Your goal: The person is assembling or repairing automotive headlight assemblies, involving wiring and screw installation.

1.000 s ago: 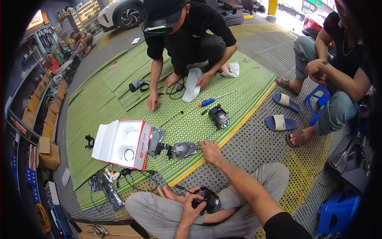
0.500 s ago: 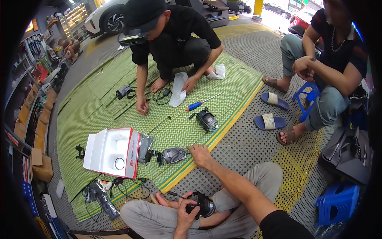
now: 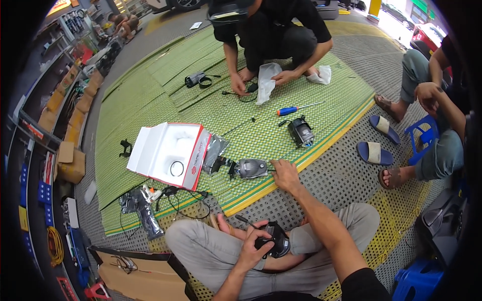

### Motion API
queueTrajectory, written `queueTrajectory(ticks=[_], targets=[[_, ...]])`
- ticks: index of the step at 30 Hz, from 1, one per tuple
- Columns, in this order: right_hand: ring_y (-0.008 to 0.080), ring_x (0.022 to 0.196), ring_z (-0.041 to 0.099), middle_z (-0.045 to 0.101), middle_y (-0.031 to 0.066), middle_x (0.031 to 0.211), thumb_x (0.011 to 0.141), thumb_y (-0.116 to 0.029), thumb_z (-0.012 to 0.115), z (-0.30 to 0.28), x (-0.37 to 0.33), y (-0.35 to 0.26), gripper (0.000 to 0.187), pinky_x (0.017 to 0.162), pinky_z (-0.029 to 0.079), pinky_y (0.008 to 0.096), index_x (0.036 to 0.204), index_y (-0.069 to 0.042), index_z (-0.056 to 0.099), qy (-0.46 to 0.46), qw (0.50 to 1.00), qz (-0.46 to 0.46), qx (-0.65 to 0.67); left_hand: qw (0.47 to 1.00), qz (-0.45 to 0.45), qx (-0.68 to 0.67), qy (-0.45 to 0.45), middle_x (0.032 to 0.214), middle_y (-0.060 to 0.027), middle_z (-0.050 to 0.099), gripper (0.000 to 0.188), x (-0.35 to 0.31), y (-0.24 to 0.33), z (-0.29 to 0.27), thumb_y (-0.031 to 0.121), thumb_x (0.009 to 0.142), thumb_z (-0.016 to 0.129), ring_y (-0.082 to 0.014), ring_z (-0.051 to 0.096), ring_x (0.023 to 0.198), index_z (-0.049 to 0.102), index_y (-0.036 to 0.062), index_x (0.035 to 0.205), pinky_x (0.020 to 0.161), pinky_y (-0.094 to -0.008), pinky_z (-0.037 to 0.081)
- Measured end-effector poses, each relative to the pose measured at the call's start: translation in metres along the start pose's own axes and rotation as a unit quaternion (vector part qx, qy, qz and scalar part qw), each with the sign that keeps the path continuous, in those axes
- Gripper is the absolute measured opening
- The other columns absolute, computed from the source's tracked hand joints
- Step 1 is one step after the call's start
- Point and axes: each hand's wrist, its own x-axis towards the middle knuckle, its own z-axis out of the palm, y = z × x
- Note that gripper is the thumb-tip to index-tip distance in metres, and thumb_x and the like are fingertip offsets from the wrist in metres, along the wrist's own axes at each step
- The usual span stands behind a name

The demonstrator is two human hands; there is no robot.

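Observation:
In my lap, my left hand (image 3: 257, 247) is closed around a black round lamp (image 3: 279, 241) with a short cable (image 3: 246, 220) sticking out of it. My right arm reaches forward to the mat's near edge. There my right hand (image 3: 286, 176) has its fingers at the dark cable behind a grey finned lamp (image 3: 253, 168), apparently pinching it; the fingertips are partly hidden. This lamp lies on its side, its black bracket (image 3: 226, 165) toward the box. Another black lamp (image 3: 301, 132) rests on the mat beyond my right hand.
An open white-and-red box (image 3: 165, 153) stands on the green mat (image 3: 135, 110), with plastic bags and cables (image 3: 145, 210) nearby. A blue screwdriver (image 3: 288, 111) lies farther off. Opposite, a co-worker squats holding a white bag (image 3: 267, 83). Slippers (image 3: 375, 153) and a seated person are at right.
My view has shifted, so the scene sits farther right and higher. The co-worker's hand has moved from the bare mat to a black cable beside the white bag. My hands keep their places.

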Motion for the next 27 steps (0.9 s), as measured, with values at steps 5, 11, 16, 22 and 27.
queueTrajectory(ticks=[5, 11, 16, 22, 27], targets=[[0.0317, 0.117, 0.057, 0.061, 0.0112, 0.12, 0.095, -0.02, 0.069, 0.0033, -0.0046, 0.003, 0.049, 0.1, 0.041, 0.0493, 0.141, -0.014, 0.056, 0.032, 0.999, -0.016, 0.018, 1.0, 0.007, -0.007, -0.007, 0.145, -0.0185, 0.051, 0.026, -0.0023, -0.0022, 0.0006, 0.016, 0.089, 0.08, -0.0308, 0.049, 0.133, 0.065, 0.0072, 0.108, 0.112, -0.0411, 0.037], [0.0318, 0.117, 0.057, 0.06, 0.0117, 0.121, 0.096, -0.02, 0.068, 0.0, -0.0017, 0.0037, 0.049, 0.101, 0.04, 0.0503, 0.143, -0.014, 0.054, 0.007, 1.0, -0.009, 0.011, 1.0, 0.016, -0.003, -0.014, 0.145, -0.0185, 0.051, 0.026, -0.0004, 0.0002, -0.0003, 0.016, 0.089, 0.08, -0.0311, 0.049, 0.133, 0.065, 0.0072, 0.108, 0.112, -0.0415, 0.037], [0.031, 0.118, 0.056, 0.059, 0.0116, 0.122, 0.097, -0.021, 0.067, -0.0023, 0.0007, 0.0021, 0.05, 0.101, 0.041, 0.05, 0.144, -0.013, 0.054, -0.003, 1.0, -0.008, 0.006, 1.0, 0.02, -0.007, -0.009, 0.144, -0.0189, 0.052, 0.025, 0.0004, 0.0017, -0.0002, 0.016, 0.089, 0.08, -0.0311, 0.05, 0.133, 0.065, 0.0069, 0.107, 0.112, -0.0415, 0.038], [0.0308, 0.119, 0.055, 0.059, 0.0124, 0.122, 0.097, -0.023, 0.067, -0.0012, 0.0021, 0.003, 0.051, 0.101, 0.041, 0.0493, 0.145, -0.013, 0.053, -0.009, 1.0, -0.004, 0.003, 1.0, 0.021, 0.001, -0.013, 0.144, -0.0198, 0.052, 0.026, 0.0011, 0.0008, -0.0006, 0.016, 0.089, 0.08, -0.0317, 0.05, 0.132, 0.064, 0.0065, 0.107, 0.112, -0.0414, 0.038], [0.0331, 0.118, 0.057, 0.061, 0.0132, 0.121, 0.094, -0.021, 0.07, -0.0037, 0.0009, 0.0016, 0.051, 0.102, 0.042, 0.0502, 0.142, -0.012, 0.056, 0.006, 1.0, 0.0, 0.017, 1.0, 0.017, -0.008, -0.016, 0.144, -0.0196, 0.052, 0.026, 0.0013, 0.0022, -0.0004, 0.016, 0.089, 0.08, -0.0313, 0.051, 0.132, 0.065, 0.0061, 0.108, 0.112, -0.0415, 0.038]])
